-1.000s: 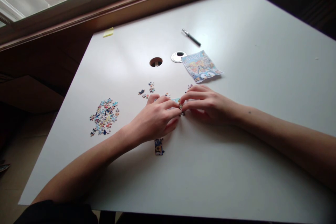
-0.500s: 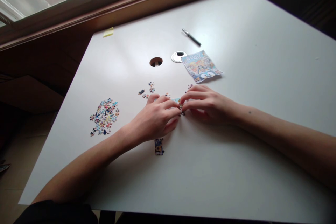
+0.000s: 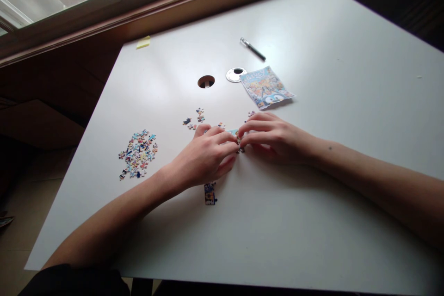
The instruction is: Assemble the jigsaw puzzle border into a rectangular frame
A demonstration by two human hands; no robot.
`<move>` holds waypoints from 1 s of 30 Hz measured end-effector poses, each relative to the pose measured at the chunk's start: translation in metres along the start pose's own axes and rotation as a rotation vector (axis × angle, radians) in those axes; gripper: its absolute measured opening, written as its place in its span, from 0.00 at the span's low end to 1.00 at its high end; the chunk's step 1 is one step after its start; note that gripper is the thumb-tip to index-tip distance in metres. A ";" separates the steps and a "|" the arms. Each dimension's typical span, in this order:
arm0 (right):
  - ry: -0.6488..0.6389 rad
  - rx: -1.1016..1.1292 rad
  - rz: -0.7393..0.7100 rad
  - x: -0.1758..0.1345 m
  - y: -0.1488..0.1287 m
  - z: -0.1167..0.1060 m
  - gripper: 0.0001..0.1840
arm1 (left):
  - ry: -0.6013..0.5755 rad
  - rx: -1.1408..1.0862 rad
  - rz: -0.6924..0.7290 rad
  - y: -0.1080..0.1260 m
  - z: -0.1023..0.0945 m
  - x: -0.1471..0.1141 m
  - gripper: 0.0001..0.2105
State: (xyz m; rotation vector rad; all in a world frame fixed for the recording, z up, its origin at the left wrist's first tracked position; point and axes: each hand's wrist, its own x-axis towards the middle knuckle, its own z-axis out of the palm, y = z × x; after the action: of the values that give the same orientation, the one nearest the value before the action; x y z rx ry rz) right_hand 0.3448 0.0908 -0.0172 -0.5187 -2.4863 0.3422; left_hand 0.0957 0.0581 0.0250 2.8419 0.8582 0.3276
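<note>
My left hand (image 3: 211,155) and my right hand (image 3: 270,134) meet over the middle of the white table, fingertips close together. Between them shows a small joined patch of jigsaw puzzle pieces (image 3: 231,132), mostly covered by my fingers. Both hands are closed, their fingertips pinching at pieces along the right edge of that patch. A strip of dark blue joined pieces (image 3: 210,194) sticks out below my left hand. A few loose puzzle pieces (image 3: 200,115) lie just beyond my left knuckles, and another pinkish piece (image 3: 251,114) lies behind my right fingers.
A heap of loose puzzle pieces (image 3: 138,153) lies left of my left forearm. Beyond my hands are a picture sheet (image 3: 267,88), a round metal cover (image 3: 234,75), a cable hole (image 3: 206,82) and a pen (image 3: 253,49). A yellow sticky note (image 3: 143,42) lies by the far edge.
</note>
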 end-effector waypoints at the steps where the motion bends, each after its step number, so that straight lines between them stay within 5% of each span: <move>1: 0.001 0.002 0.000 0.000 0.000 0.000 0.12 | 0.000 -0.002 0.000 0.000 0.001 0.000 0.07; 7: -0.007 0.007 0.003 0.000 0.002 0.001 0.12 | 0.089 -0.018 0.024 -0.013 0.001 0.002 0.06; 15: -0.035 -0.009 -0.003 0.002 0.000 -0.001 0.11 | 0.562 -0.046 -0.336 -0.069 0.001 -0.043 0.04; 25: -0.038 -0.009 -0.009 0.000 0.001 -0.002 0.14 | 0.461 -0.041 -0.336 -0.077 0.010 -0.058 0.18; 30: -0.029 -0.026 -0.009 -0.001 0.001 -0.002 0.15 | 0.457 0.004 -0.381 -0.079 0.013 -0.059 0.13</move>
State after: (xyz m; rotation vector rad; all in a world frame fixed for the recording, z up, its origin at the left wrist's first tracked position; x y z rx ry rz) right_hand 0.3470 0.0911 -0.0170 -0.5160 -2.5230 0.3165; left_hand 0.0088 0.0892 -0.0136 2.5580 1.4492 0.9355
